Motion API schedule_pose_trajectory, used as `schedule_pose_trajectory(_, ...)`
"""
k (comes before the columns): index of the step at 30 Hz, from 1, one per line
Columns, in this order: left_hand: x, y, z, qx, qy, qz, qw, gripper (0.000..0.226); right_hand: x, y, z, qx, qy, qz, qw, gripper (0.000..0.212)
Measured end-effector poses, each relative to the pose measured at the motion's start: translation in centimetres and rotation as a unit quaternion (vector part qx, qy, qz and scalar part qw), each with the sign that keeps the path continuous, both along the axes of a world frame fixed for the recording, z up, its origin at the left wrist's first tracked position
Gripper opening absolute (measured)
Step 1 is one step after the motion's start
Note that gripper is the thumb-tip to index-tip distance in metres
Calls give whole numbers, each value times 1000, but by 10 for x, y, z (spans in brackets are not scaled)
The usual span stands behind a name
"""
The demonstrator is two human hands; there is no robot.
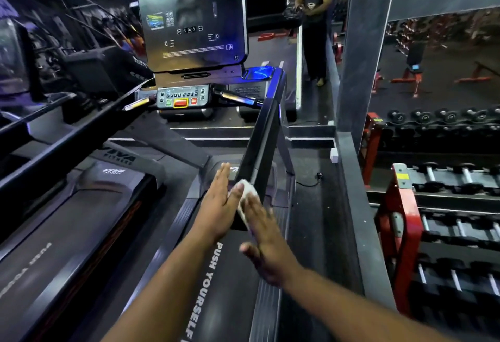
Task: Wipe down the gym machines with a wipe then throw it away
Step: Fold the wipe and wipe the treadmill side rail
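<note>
At the far left a second treadmill [81,220] lies with its dark belt and a long black side rail [67,141] running up toward the consoles. Right of it is the treadmill [216,287] being cleaned, its belt printed with white letters that pass under the left forearm.

The left hand [219,201] lies flat, fingers straight and pressed together, pointing up the machine. Its fingertips reach the foot of the dark handrail [259,147], and the thumb side of the hand sits just beside the wipe [247,193].

The wipe is a small white crumpled pad lying on the lower end of the handrail, between the two hands, touching the left index finger and tucked under the tips of the right fingers.

The right hand [263,247] is blurred; its fingers look straight and slightly spread, pressing down on the wipe, with the thumb held out to the left, clear of the wipe.

Beyond the fingertips the handrail climbs to the control panel [182,97] with red and green buttons, under a large dark screen [192,22].

To the right of the right hand, past a grey ledge, stands a red rack [400,220] of dumbbells [446,176].
</note>
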State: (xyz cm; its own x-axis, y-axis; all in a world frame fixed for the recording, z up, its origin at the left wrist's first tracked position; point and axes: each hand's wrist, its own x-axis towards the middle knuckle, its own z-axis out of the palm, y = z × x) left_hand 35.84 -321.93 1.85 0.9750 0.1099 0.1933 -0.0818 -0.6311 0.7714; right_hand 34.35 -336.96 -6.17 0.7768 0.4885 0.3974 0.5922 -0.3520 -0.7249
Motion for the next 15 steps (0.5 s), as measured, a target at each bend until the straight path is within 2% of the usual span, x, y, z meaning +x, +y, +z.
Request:
schedule_pose_trajectory(2, 10, -6, 2, -20, 6, 0, 1000, 61, 5, 2, -11, 53, -30, -26, 998, 61)
schedule_pose_trajectory(4, 19, -14, 3, -31, 23, 5, 999, 62, 27, 10, -3, 114, 1, -45, 992, 49)
schedule_pose_trajectory(7, 23, -15, 0, -53, 42, 16, 998, 71, 47, 20, 10, 178, 56, -21, 982, 53)
schedule_pose_trajectory(9, 23, -13, -5, -70, 46, 21, 996, 72, 43, 20, -1, 189, 63, 9, 980, 54)
schedule_pose_trajectory(12, 22, -13, -8, -89, 46, 22, 995, 67, 17, 10, -29, 137, 81, 53, 986, 70)
schedule_pose_trajectory(15, 22, -14, -10, -61, 39, 23, 997, 65, 14, 4, -47, 70, 99, 38, 992, 103)
